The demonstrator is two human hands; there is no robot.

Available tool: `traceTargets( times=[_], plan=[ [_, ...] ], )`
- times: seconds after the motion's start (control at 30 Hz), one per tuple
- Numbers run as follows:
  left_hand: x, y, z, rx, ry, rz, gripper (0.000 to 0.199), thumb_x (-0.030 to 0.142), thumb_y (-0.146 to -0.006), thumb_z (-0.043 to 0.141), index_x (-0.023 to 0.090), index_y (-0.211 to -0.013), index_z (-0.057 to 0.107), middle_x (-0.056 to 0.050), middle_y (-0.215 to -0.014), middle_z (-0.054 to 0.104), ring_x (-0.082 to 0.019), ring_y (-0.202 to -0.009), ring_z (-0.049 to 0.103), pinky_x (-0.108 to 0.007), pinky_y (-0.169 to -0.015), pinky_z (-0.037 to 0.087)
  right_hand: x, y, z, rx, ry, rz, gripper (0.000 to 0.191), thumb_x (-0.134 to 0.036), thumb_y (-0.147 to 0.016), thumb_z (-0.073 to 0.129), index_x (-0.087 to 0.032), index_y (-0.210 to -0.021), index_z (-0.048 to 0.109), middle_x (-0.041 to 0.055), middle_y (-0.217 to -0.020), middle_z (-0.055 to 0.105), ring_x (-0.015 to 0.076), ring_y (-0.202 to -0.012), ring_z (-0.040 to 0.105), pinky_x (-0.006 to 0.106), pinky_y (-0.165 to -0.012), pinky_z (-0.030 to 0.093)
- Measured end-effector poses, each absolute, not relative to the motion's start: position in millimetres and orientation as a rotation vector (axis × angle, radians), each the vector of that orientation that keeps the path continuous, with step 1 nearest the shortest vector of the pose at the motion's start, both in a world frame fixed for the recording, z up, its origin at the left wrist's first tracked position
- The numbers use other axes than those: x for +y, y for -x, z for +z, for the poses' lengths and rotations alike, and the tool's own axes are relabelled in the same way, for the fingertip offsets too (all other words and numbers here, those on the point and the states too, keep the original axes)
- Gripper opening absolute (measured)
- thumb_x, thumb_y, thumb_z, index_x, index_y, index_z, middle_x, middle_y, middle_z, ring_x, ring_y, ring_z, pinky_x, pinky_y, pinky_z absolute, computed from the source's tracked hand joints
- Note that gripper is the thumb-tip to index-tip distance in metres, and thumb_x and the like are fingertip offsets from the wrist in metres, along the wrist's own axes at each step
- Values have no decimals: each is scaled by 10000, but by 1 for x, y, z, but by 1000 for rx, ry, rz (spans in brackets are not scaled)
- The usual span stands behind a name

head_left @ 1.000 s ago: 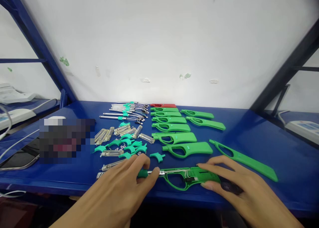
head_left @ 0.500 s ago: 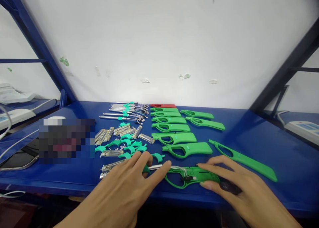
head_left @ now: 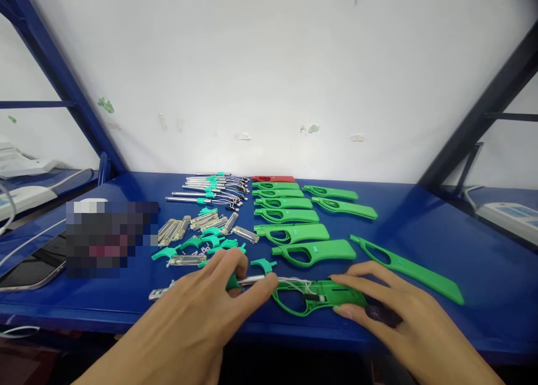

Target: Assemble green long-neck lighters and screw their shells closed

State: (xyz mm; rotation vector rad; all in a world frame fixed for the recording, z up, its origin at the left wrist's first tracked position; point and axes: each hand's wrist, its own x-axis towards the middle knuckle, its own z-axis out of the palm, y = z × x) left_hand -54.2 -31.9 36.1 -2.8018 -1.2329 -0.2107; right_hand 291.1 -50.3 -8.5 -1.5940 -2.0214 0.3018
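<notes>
My right hand [head_left: 399,309] holds an opened green lighter handle shell [head_left: 336,292] between thumb and fingers at its right end, near the table's front edge. The shell lies hollow side up. My left hand [head_left: 195,312] pinches a metal lighter tube [head_left: 250,281] with a green collar, left of the shell; part of it is hidden behind the fingers. White wires run from the tube into the shell, where a small black igniter [head_left: 313,297] sits beside the trigger loop. Loose teal triggers [head_left: 264,265] and a clear fuel tank [head_left: 187,260] lie beyond my left hand.
Several green lighter shells [head_left: 319,251] and a red one [head_left: 274,179] lie in rows on the blue table [head_left: 414,228]. Several wired tubes [head_left: 197,186] are at the back. More fuel tanks [head_left: 246,234] lie mid-table. A phone [head_left: 31,267] rests at the left.
My left hand has moved slightly left and up with the tube, showing more of it. My right hand and the shell stay almost in place.
</notes>
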Motion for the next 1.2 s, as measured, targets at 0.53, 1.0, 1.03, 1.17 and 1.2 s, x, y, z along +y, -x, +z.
traceTargets(
  times=[0.53,1.0,1.03,1.17,1.2],
  plan=[
    [88,112,104,-1783,2217,-726,477,225,-1151,307,146,-1505,617,-109,-1190,692,-304,-1159,684,-442,-1067,506,-46,-298,-20,-2063,1503,173,366,-676,-999,704,-424,-1200,876,20,-1224,829,208,-840,858,201,-585,635],
    [191,134,70,-2045,2157,-427,378,401,-1092,745,180,-1392,682,-115,-1373,709,-283,-1171,736,-504,-999,644,-44,-300,-19,-2150,1348,96,314,-564,-1051,683,-427,-1280,848,10,-1187,838,136,-747,847,139,-627,619],
    [193,135,68,-2049,2163,-424,375,401,-1092,744,179,-1389,684,-113,-1367,712,-282,-1167,738,-502,-999,644,-45,-302,-18,-2139,1339,84,312,-567,-1053,678,-415,-1260,854,20,-1186,838,151,-792,856,146,-648,628],
    [198,140,61,-2055,2187,-446,370,399,-1092,744,177,-1383,686,-111,-1358,715,-282,-1162,739,-502,-998,644,-47,-324,-9,-1995,1367,-47,340,-607,-1039,688,-394,-1255,842,44,-1220,820,215,-991,859,215,-812,666],
    [200,141,60,-2052,2194,-460,369,399,-1092,744,177,-1380,687,-111,-1357,715,-283,-1165,738,-504,-1000,642,-45,-334,-6,-1941,1397,-85,368,-629,-1032,686,-394,-1277,828,44,-1235,812,223,-1010,853,234,-837,666]
  ],
)
